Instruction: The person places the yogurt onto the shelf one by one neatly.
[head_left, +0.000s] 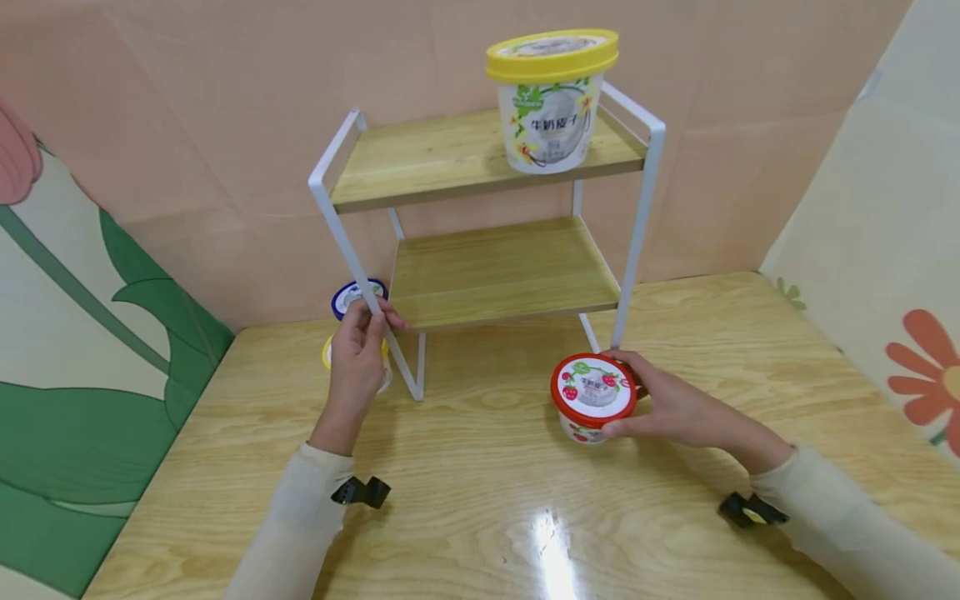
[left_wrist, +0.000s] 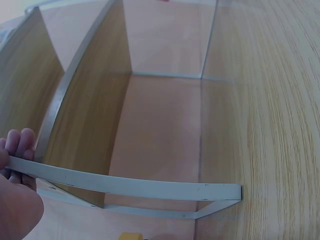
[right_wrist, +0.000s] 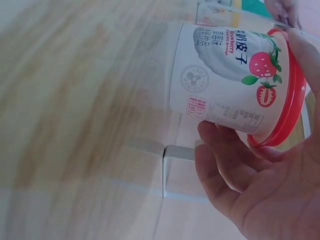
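Note:
My right hand [head_left: 663,400] grips a white tub with a red lid [head_left: 594,392] and strawberry pictures, near the front right foot of a two-tier shelf. In the right wrist view the thumb lies along the red lid and the fingers curl at the side of the strawberry tub [right_wrist: 225,75]. The left hand [head_left: 358,354] holds the white front left post of the shelf [head_left: 491,275], level with its lower board. In the left wrist view, fingers [left_wrist: 20,142] and thumb close round that post [left_wrist: 125,186].
A large yellow-lidded tub [head_left: 551,108] stands on the upper board, toward the right. Behind the left hand are a blue-lidded tub [head_left: 347,298] and another yellow-lidded tub [head_left: 327,352], both partly hidden. The wooden table [head_left: 465,492] meets a peach backdrop [head_left: 247,150] behind the shelf.

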